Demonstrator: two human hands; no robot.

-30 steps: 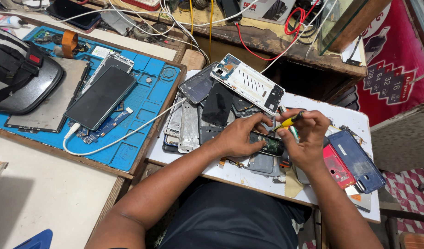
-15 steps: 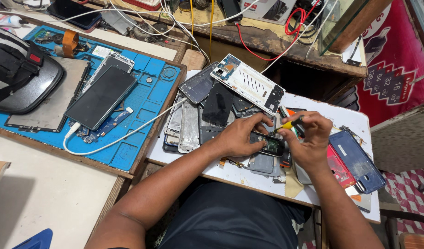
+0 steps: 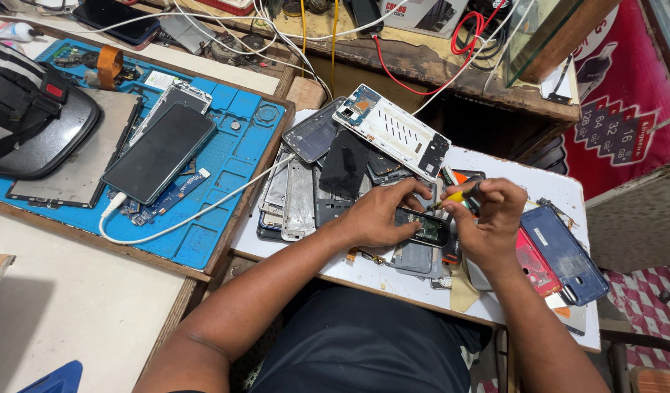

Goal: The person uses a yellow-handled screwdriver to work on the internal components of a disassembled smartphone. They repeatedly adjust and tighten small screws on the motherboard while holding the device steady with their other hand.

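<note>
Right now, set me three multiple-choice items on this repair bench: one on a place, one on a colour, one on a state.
1. Where does the dark phone with the intact screen lie?
A. on the blue mat
B. on the white board
C. on the floor

2. What colour is the screwdriver handle?
A. green
B. yellow
C. white

3. How is the small opened phone held?
A. lying untouched
B. gripped by the left hand
C. hanging from a cable

Answers:
1. A, it rests on the blue mat.
2. B, yellow shows between the right hand fingers.
3. B, the left hand clasps it.
</note>
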